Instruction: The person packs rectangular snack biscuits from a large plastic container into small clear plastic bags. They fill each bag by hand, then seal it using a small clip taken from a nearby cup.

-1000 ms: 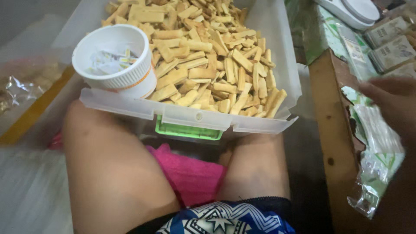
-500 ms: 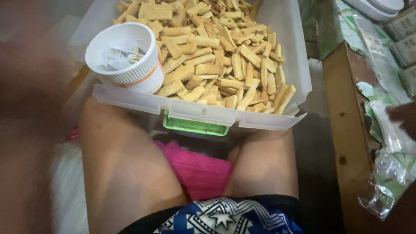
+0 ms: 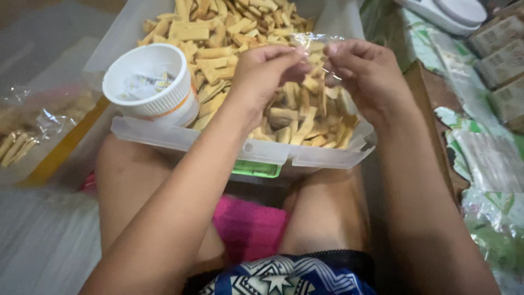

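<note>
My left hand (image 3: 267,71) and my right hand (image 3: 365,71) are raised together over a clear plastic bin (image 3: 240,150) that rests against my knees. Both hands pinch the top of a small clear plastic bag (image 3: 316,46), which hangs between them above the heap of tan biscuit sticks (image 3: 218,33) filling the bin. A white paper cup (image 3: 150,82) with small paper packets inside stands in the bin's near left corner, just left of my left hand.
A stack of clear green-printed bags (image 3: 486,164) lies on a wooden board (image 3: 423,93) at the right. Filled bags of sticks (image 3: 33,128) lie on the left. A white device (image 3: 447,13) and boxes (image 3: 502,49) sit at the far right.
Both hands have come in over the bin. The right hand left the bag stack at the right, and the two hands now hold a clear bag between them.
</note>
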